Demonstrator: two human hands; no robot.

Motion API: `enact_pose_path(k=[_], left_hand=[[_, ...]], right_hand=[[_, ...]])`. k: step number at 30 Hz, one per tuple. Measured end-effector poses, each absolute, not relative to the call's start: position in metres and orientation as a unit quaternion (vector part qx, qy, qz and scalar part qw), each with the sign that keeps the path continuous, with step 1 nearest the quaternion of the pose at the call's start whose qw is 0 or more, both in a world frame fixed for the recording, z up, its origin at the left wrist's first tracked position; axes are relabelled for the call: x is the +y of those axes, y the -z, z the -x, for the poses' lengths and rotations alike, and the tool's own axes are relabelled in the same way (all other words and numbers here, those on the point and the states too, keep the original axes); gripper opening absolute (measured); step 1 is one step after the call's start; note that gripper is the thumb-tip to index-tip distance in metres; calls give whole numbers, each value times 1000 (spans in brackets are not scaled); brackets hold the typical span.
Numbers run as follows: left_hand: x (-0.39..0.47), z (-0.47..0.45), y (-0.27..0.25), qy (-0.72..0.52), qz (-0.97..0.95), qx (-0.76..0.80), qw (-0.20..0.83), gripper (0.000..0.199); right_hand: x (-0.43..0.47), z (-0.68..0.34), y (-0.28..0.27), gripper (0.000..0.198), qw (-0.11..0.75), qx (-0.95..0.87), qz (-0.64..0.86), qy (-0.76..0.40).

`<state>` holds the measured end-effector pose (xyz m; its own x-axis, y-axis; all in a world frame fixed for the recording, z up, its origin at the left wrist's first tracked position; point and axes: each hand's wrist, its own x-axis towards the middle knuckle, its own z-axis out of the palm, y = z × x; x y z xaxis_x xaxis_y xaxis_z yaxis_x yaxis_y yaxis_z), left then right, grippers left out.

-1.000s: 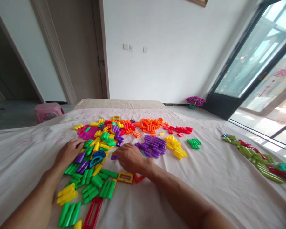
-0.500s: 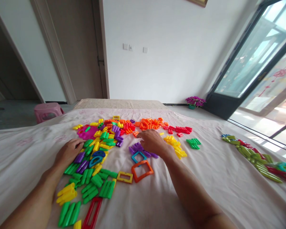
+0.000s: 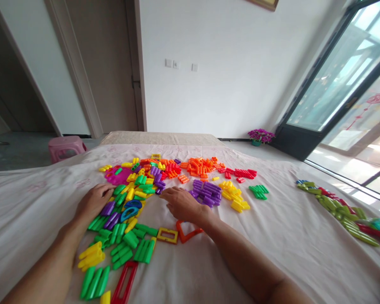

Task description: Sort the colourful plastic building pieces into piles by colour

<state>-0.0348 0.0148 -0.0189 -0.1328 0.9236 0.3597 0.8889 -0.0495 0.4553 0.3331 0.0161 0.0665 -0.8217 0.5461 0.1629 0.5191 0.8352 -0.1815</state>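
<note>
Where the mixed heap meets the bare cloth, a cluster of purple pieces (image 3: 158, 184) lies nearest to the fingertips of the right hand (image 3: 182, 202). These short tubes look like hollow, glossy plastic, so each should feel light and stiff, hard to crush, but perhaps slippery on its rounded sides. A thumb-and-finger pinch across the middle of the barrel would probably hold best; several look joined side by side, and those seem easier to grasp across the flat row than by one tube.

The right hand's fingers reach out close to one another, slightly bent, with the thumb apart beneath them and no piece showing between. Just past its far side lies a purple pile (image 3: 205, 193), partly hidden by the hand. The left hand (image 3: 96, 200) rests at the heap's left edge, fingers curled; whether they pinch anything, I cannot tell.

Near the left hand are green pieces (image 3: 117, 233) and blue curved pieces (image 3: 129, 213). Beyond the purple pile, orange pieces (image 3: 198, 166) and yellow pieces (image 3: 231, 192) lie in groups. An orange frame (image 3: 183, 238) sits near the right wrist, on the pale tablecloth (image 3: 272, 236).
</note>
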Motion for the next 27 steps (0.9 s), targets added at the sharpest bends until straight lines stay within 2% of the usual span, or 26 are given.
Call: enact_pose_path(k=[4,8,11,17,23,27], left_hand=[[13,33,17,-305,-656,690,26,41],[14,34,19,-299,-658,691,25,41],[16,36,21,-296,-657,692,24,41],[18,39,24,-303,-663,684,26,42],[18,38,23,-299,-661,688,30,41],[17,37,22,-300,-659,689,31,41]], right_hand=[[17,-332,-59,54,107,-952,276,-72],[18,-332,-58,54,96,-946,302,-66],[19,-333,-56,51,97,-946,303,-63],[20,-331,-55,32,95,-956,274,-48],[18,-329,-53,43,113,-954,276,-38],[20,-329,-51,35,101,-955,275,-43]])
